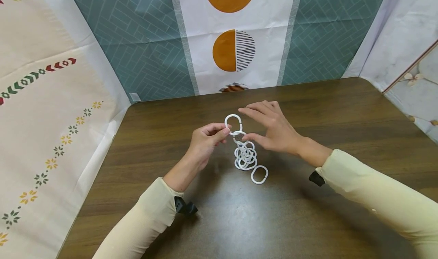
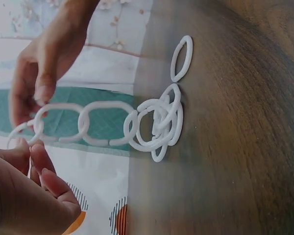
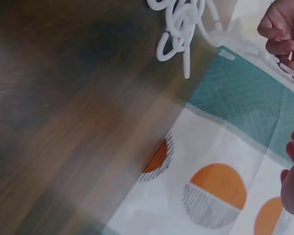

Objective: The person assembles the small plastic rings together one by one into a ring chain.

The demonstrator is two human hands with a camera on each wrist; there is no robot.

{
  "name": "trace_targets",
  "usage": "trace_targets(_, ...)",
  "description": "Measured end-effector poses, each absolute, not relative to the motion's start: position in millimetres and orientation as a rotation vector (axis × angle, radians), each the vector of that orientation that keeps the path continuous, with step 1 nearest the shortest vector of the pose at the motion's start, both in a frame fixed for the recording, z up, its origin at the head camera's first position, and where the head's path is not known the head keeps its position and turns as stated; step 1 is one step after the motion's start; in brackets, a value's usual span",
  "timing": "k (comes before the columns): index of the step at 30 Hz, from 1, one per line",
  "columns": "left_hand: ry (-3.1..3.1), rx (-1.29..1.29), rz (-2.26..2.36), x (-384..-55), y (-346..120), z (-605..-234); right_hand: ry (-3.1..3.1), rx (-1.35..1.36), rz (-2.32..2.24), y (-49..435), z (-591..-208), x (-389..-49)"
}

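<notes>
My left hand (image 1: 204, 142) pinches the top white ring (image 1: 233, 115) of a chain of split plastic links between thumb and fingers. From it the chain (image 2: 106, 104) runs down to a tangled heap of links (image 1: 245, 161) on the table. One separate ring (image 1: 251, 175) lies just beside the heap, its gap showing at the right. Over the upper links my right hand (image 1: 273, 127) is spread, thumb and fingers apart, holding nothing. Its thumb is close to a link in the left wrist view; whether they touch I cannot tell.
The dark wooden table (image 1: 308, 213) lies under both hands. Behind it hangs a teal and white cloth (image 1: 147, 61) with orange circles. Patterned cloths flank the left (image 1: 51, 118) and right (image 1: 407, 34) sides. Dark wrist devices (image 1: 184, 207) sit at the cuffs.
</notes>
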State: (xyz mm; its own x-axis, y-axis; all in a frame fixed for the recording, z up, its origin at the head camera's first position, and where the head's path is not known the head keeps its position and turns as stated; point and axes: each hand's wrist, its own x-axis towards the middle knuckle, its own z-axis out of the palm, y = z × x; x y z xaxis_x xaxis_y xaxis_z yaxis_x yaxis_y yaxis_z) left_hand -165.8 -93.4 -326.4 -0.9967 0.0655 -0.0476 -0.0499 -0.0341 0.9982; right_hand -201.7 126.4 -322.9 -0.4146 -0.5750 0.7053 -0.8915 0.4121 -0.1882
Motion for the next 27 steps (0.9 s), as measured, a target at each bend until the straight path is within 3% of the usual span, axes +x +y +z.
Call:
trace_targets(12, 2.068, -0.099, 2.330, -169, -95, -326, -2.482, 1.174, 0.812, 158, -349, -188)
trace_targets(27, 2.057, -0.116, 2.324, -168, -94, -326, -2.678, 1.305, 0.645, 160, -383, -157)
